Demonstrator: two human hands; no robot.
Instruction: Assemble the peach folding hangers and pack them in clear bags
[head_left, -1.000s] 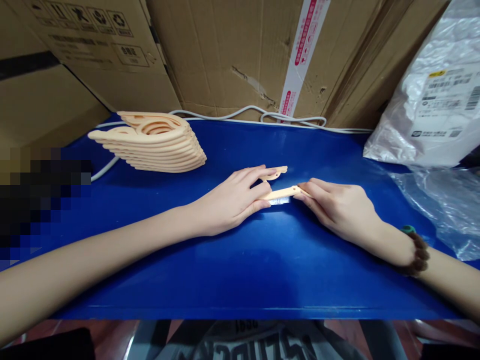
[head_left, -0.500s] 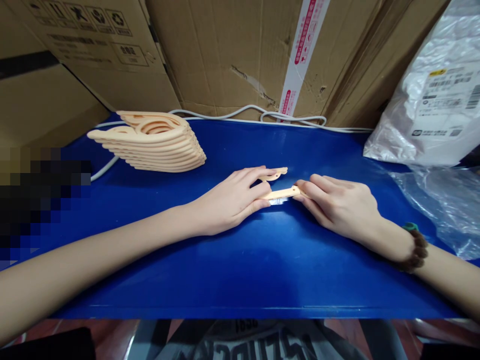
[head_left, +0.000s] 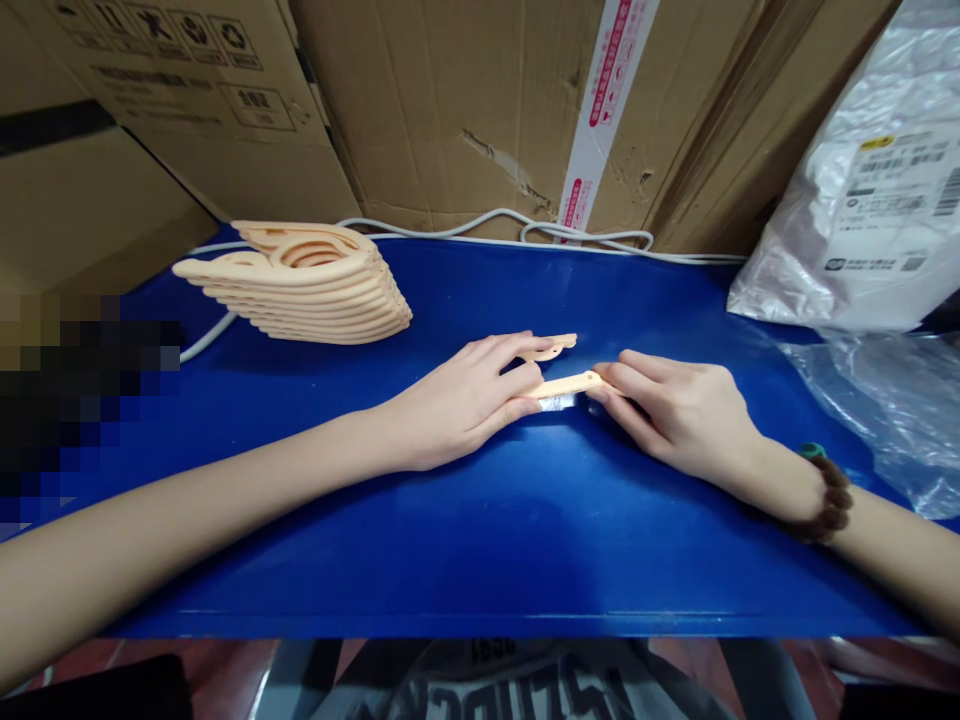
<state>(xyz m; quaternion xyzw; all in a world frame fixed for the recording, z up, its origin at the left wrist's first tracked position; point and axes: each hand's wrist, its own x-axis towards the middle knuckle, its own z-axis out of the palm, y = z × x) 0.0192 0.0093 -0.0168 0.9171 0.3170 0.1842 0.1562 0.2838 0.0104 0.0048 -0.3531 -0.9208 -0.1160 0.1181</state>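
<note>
My left hand (head_left: 469, 400) is closed around a peach plastic hanger (head_left: 564, 385), thumb and fingers pinching it above the blue table. One arm of the hanger, with a small round joint at its end, runs across to my right hand (head_left: 667, 405). There my right thumb and fingertips pinch the part at the joint. Behind it, another peach piece (head_left: 555, 350) shows past my left fingertips; whether the two pieces join is hidden by my hand. A stack of similar peach hangers (head_left: 315, 290) lies to the left, farther back.
The blue table (head_left: 480, 540) has cardboard boxes (head_left: 450, 110) standing along its back. A white cable (head_left: 465, 228) runs at their foot. At the right are a white parcel bag (head_left: 855, 210) with labels and a clear plastic bag (head_left: 870, 400).
My right wrist has shifted very slightly to the left, and the right fingertips have turned a little at the joint. My left hand keeps its grip in the same place.
</note>
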